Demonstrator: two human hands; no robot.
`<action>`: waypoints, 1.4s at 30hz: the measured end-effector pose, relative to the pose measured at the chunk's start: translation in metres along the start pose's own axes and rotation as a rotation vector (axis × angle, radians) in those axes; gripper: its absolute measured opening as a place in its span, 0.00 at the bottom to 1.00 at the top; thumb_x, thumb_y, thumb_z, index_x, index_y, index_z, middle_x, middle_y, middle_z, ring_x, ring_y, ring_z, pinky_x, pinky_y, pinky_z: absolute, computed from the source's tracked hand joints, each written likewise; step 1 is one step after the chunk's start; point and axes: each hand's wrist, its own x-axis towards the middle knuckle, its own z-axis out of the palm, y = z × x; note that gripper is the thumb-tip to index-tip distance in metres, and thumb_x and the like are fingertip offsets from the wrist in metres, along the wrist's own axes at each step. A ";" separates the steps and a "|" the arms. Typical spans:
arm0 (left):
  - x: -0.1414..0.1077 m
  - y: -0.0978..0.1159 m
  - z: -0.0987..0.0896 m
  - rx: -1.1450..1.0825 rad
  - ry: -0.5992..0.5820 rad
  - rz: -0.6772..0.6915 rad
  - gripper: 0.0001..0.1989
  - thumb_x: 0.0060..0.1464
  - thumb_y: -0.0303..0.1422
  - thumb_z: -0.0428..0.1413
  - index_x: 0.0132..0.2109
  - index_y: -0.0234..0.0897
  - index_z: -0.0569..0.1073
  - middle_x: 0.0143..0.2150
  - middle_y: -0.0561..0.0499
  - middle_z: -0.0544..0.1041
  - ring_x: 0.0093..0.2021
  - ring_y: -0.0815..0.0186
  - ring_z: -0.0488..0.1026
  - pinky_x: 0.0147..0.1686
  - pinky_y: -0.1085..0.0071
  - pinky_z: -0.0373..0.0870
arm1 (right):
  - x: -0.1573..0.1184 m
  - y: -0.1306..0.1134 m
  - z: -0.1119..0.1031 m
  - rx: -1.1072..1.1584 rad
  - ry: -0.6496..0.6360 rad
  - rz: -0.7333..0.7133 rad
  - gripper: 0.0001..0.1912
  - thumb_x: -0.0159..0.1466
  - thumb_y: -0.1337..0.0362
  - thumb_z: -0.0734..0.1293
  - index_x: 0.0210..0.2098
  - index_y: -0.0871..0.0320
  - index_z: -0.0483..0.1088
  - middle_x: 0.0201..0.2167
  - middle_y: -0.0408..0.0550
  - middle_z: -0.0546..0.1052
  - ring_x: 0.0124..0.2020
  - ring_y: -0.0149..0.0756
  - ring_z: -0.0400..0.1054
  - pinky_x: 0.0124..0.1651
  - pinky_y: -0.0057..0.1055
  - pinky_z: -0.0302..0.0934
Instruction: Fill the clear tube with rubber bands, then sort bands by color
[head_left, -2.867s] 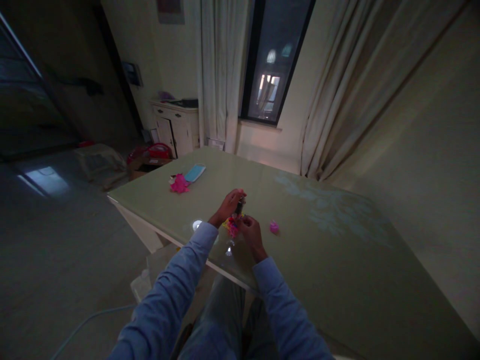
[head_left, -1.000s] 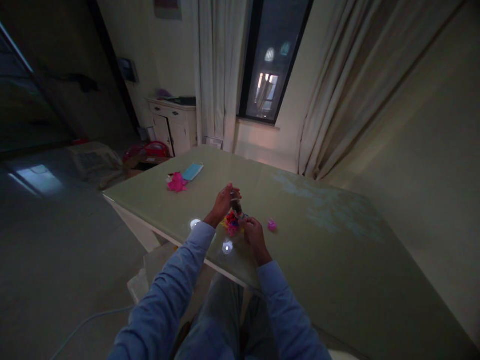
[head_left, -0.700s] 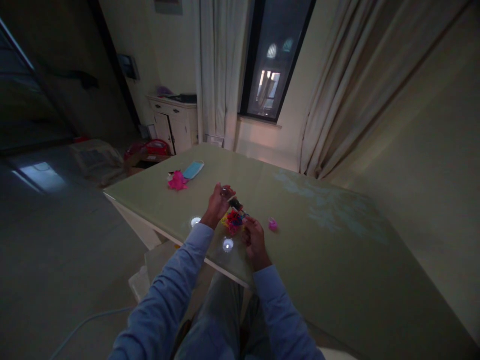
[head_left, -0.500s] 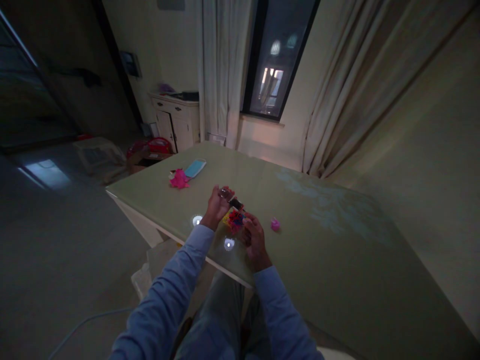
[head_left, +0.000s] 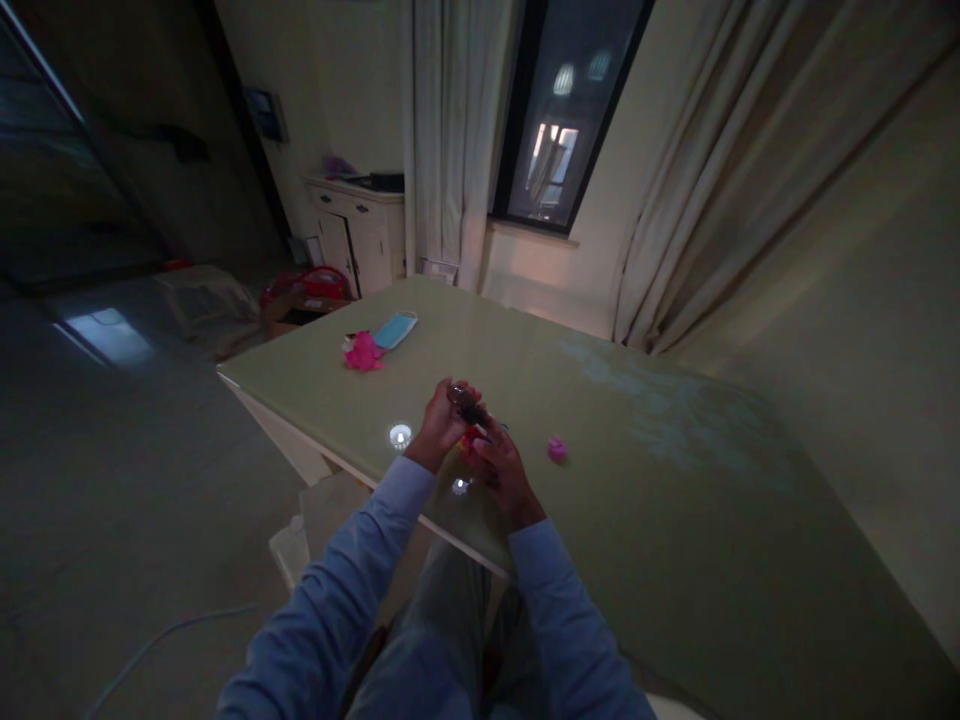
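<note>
My left hand (head_left: 441, 425) is closed around a small dark, shiny object (head_left: 465, 400) that looks like a clear-topped bottle; its exact nature is hard to make out. My right hand (head_left: 506, 468) meets it from the right, fingers pressed together at the object's lower end. Between and beneath the hands, a red bundle (head_left: 471, 440) shows in part, mostly covered by the fingers. A small pink crumpled piece (head_left: 556, 448) lies on the table right of my right hand.
On the green table (head_left: 660, 520), a bright pink crumpled item (head_left: 364, 351) touches a blue face mask (head_left: 396, 330) at the back left. Beyond stand a white cabinet (head_left: 364, 235), a box (head_left: 300, 312) and curtains. A cable (head_left: 172, 630) runs along the floor.
My right hand has moved up and closer to my left, onto the dark object's lower end. More of the colourful bundle is now covered. The view has shifted slightly.
</note>
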 end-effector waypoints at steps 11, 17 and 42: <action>0.000 -0.002 0.004 0.039 0.097 0.061 0.20 0.67 0.39 0.46 0.29 0.34 0.70 0.21 0.51 0.72 0.23 0.66 0.73 0.27 0.71 0.70 | -0.001 -0.001 0.003 -0.111 0.017 0.064 0.27 0.54 0.58 0.76 0.50 0.53 0.67 0.18 0.30 0.62 0.13 0.19 0.40 0.14 0.19 0.36; 0.011 -0.005 -0.005 0.041 0.128 0.114 0.25 0.66 0.46 0.45 0.29 0.33 0.70 0.20 0.51 0.72 0.21 0.67 0.72 0.25 0.72 0.68 | -0.003 0.007 0.001 -0.141 0.090 -0.046 0.24 0.55 0.57 0.75 0.49 0.55 0.70 0.21 0.34 0.66 0.15 0.20 0.48 0.16 0.20 0.42; 0.006 0.001 0.013 0.267 0.084 0.497 0.25 0.62 0.51 0.50 0.29 0.34 0.72 0.22 0.51 0.73 0.23 0.69 0.72 0.26 0.74 0.64 | -0.001 0.009 -0.005 -0.026 0.281 -0.063 0.21 0.55 0.57 0.76 0.44 0.57 0.71 0.35 0.47 0.80 0.21 0.25 0.67 0.18 0.18 0.56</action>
